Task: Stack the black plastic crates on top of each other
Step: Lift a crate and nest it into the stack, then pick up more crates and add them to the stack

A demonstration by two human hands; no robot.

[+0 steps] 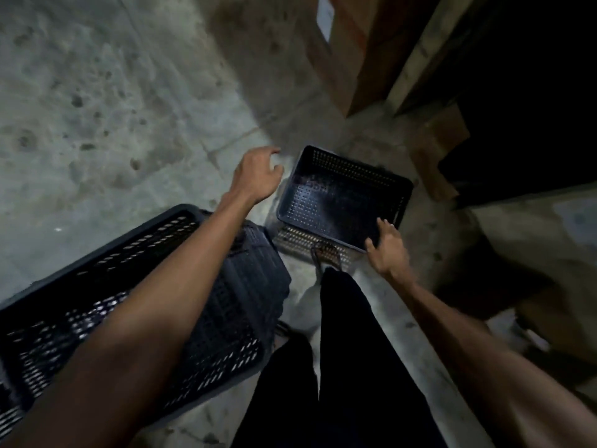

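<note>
A black perforated plastic crate [342,195] sits upright on the concrete floor in front of my legs, its inside bare. My right hand [386,248] rests on its near right rim, fingers spread over the edge. My left hand [258,176] hovers just left of the crate's far left corner, fingers loosely curled and holding nothing. A bigger pile of black crates [135,299] stands at the lower left, partly hidden under my left forearm.
Brown cardboard boxes [349,56] lean at the upper right, with more cardboard [436,153] beside the crate. A dark opening fills the far right. My black trouser legs [342,350] and a sandalled foot [326,253] stand just before the crate. Grey concrete floor [113,108] spreads to the left.
</note>
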